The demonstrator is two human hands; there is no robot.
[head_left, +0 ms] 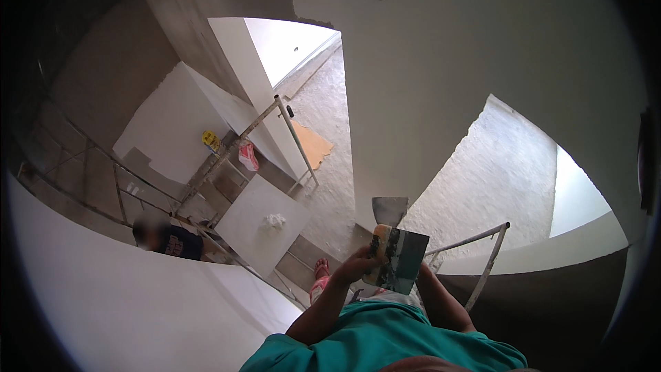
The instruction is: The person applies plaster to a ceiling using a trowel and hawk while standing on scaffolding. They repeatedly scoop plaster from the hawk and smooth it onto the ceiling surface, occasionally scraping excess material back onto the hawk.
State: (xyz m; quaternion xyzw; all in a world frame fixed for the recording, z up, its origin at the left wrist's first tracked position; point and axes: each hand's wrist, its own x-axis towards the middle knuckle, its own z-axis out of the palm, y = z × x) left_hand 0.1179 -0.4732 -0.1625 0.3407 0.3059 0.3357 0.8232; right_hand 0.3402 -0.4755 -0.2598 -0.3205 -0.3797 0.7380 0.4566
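Observation:
In front of my body, my left hand [359,264] is closed on the left side of a flat rectangular plate [411,260], its thumb over the face. The plate is dark grey-green on one side and smeared orange and black on the other. Past its far edge a wide grey scraper blade [390,211] sticks out; its handle is hidden. My right forearm [441,296] reaches up to the plate's right side, where the plate hides most of my right hand [424,274] and its fingers. I cannot tell which hand holds the scraper.
A white board [251,241] with a crumpled white lump [275,220] lies on scaffolding at left. Metal scaffold rails [490,231] stand on both sides. Beyond are a yellow packet [211,140], a red-white bag [248,156] and a person in dark clothing [182,242]. A wall [427,83] rises ahead.

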